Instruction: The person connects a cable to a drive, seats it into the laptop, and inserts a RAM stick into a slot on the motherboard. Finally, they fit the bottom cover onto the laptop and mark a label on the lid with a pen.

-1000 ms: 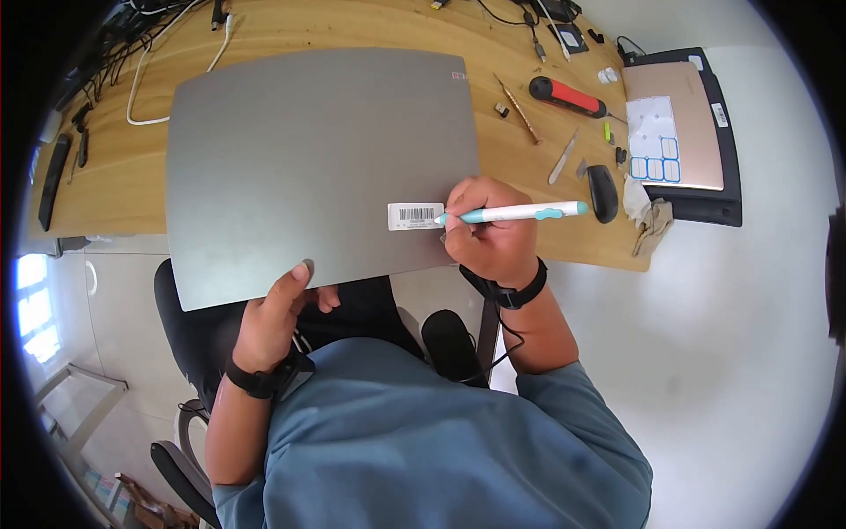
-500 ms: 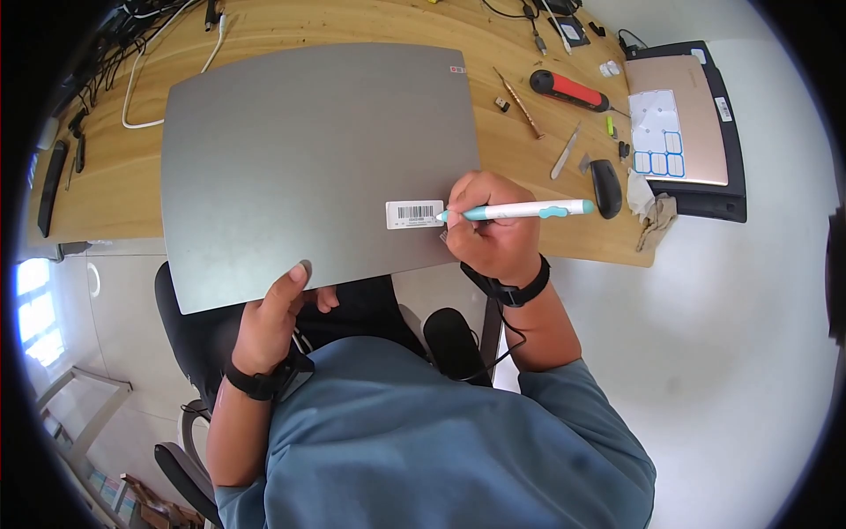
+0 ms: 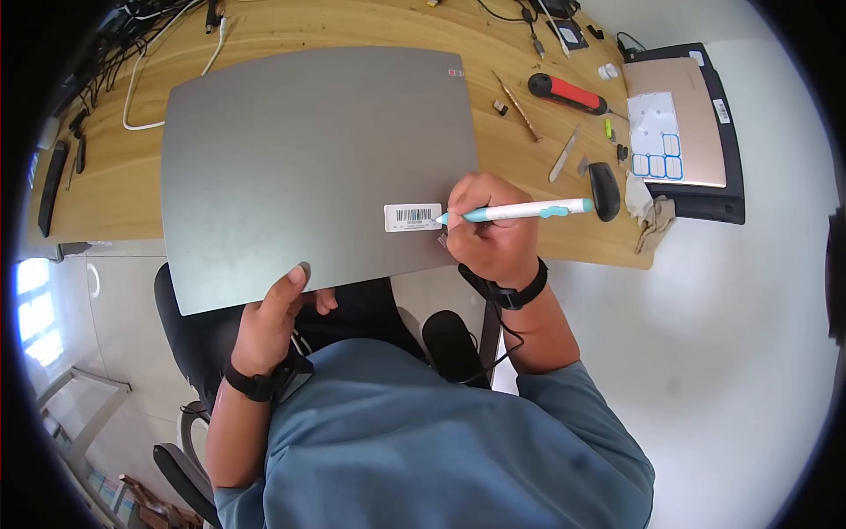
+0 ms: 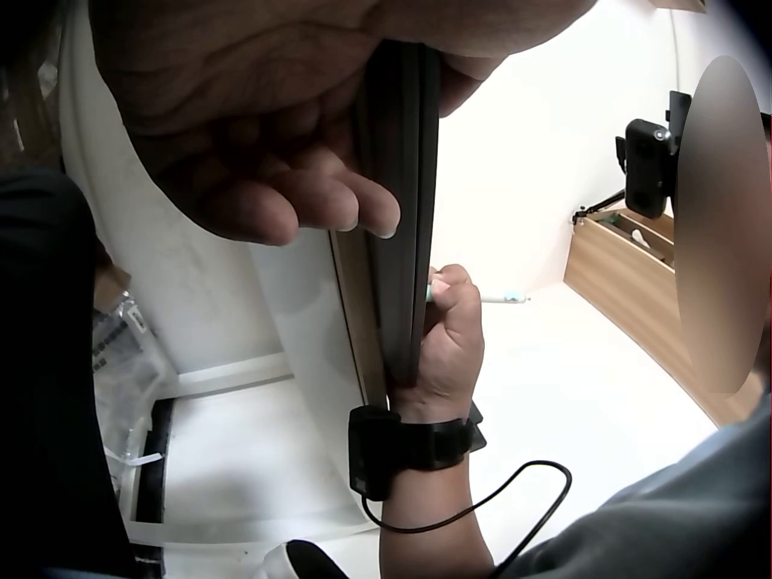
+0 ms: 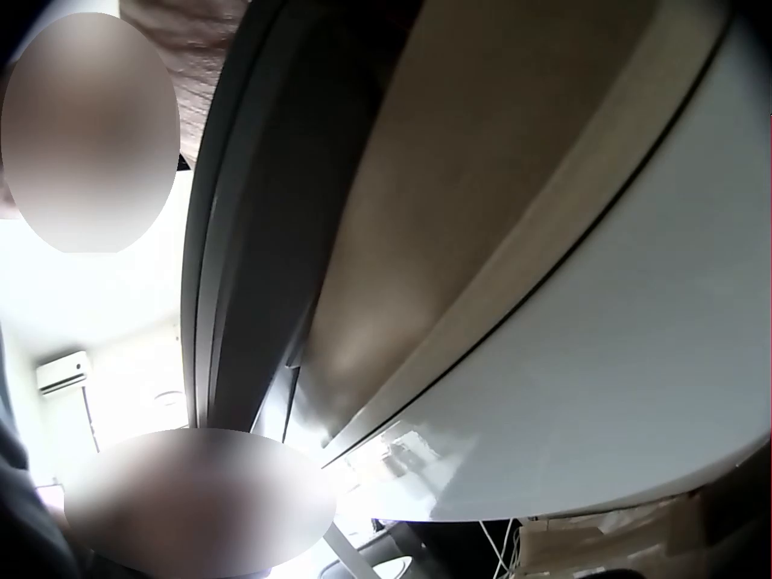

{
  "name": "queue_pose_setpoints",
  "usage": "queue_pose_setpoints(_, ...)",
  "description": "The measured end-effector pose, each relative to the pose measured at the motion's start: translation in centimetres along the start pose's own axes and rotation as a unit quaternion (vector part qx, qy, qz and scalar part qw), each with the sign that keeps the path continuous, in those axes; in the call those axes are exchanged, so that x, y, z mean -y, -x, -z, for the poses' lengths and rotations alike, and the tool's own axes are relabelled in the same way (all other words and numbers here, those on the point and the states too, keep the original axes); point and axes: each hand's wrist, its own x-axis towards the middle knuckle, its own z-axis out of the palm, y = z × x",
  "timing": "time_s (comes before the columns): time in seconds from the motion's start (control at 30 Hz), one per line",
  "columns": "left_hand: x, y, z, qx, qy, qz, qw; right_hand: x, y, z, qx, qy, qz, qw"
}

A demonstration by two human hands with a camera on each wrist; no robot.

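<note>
A closed grey laptop [image 3: 308, 167] lies partly on the desk, its near edge jutting past the desk toward the person. My left hand [image 3: 269, 331] grips that near edge, thumb on the lid; in the left wrist view its fingers [image 4: 302, 199] curl beneath the laptop's thin side [image 4: 408, 217]. Between thumb and fingers, my right hand [image 3: 495, 229] pinches a white and teal pen [image 3: 529, 211]. The pen's tip is at the right end of a white barcode label [image 3: 412, 218] on the lid. In the right wrist view the laptop's edge [image 5: 272, 205] hides the pen.
Right of the laptop lie a red and black electric screwdriver [image 3: 567, 93], a thin screwdriver [image 3: 518, 106], a scalpel [image 3: 564, 154] and a black mouse [image 3: 604, 191]. Further right, a pinkish-gold laptop [image 3: 701, 115] bears a sheet of stickers [image 3: 654, 132]. Cables [image 3: 132, 53] lie at the back left.
</note>
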Motion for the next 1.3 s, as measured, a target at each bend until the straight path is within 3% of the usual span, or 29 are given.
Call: queue_pose_setpoints(1.3,0.06,0.04,0.29,0.002,0.037,-0.017,0.999,0.25,0.16,-0.32,-0.019,0.008,-0.003,1.0)
